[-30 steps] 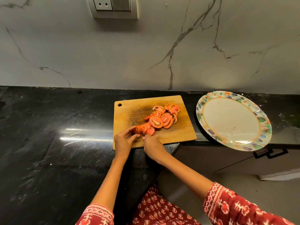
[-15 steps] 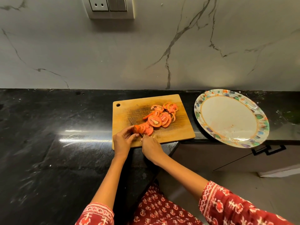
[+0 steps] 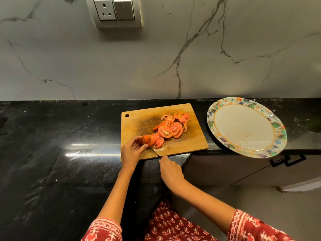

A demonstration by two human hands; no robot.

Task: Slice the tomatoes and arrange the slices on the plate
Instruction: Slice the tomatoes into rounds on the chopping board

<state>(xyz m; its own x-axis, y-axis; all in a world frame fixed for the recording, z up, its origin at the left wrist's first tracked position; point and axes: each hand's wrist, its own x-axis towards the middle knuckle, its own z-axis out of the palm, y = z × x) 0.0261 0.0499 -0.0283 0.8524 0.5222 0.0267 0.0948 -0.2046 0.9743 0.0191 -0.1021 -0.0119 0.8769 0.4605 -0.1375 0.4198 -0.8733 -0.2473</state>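
A wooden cutting board lies on the black counter with several red tomato slices piled on its right half. My left hand pinches the remaining end piece of tomato at the board's front left. My right hand grips the handle of a thin knife, whose blade points up-left toward the tomato piece. A round white plate with a coloured leaf rim sits to the right of the board; it holds no slices.
The black stone counter stretches far to the left. Its front edge steps back beside the board, and the plate overhangs it above a cabinet handle. A marble wall with a socket panel stands behind.
My right hand has drawn back toward me off the board, pulling the knife with it, so the blade now shows. My left hand still holds the tomato end piece.
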